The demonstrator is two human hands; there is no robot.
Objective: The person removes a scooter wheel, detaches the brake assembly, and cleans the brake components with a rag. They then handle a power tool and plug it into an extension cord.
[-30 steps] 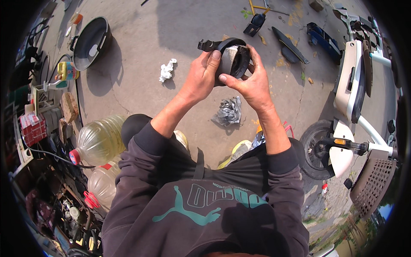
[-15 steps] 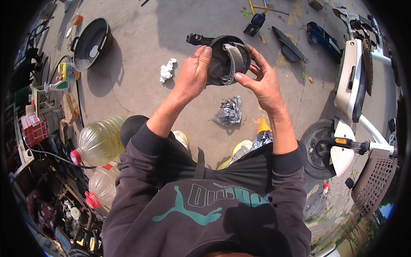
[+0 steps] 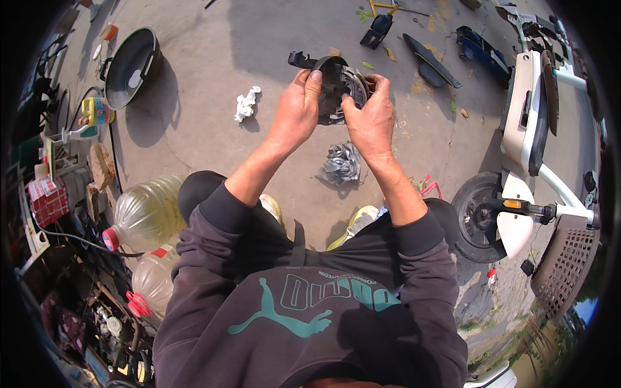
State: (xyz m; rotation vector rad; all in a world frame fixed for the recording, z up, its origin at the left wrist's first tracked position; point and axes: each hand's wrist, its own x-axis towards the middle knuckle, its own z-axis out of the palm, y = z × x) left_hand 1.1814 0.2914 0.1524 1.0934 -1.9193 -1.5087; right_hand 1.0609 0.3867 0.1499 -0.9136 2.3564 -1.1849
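Held up in front of me above the ground is a black, round drum brake (image 3: 332, 77) with a short arm sticking out at its upper left. My left hand (image 3: 296, 110) is closed around its left side, thumb along the rim. On the opposite side my right hand (image 3: 372, 118) grips it, with the thumb pressed toward the inner parts and the fingers bent round the edge. A curved brake shoe (image 3: 354, 84) shows inside, partly covered by my right hand. The drum brake is tilted, and its back is hidden.
A crumpled grey wad (image 3: 341, 163) and a white crumpled tissue (image 3: 246, 104) lie on the concrete. To the left are a black basin (image 3: 132, 68) and a large clear jug (image 3: 147, 212). A scooter's front wheel (image 3: 477, 216) is at right; dark plastic parts (image 3: 432, 61) lie ahead.
My right hand has shifted inward, its thumb now over the inner parts instead of at the lower rim. The drum brake has turned slightly. My left hand keeps its hold.
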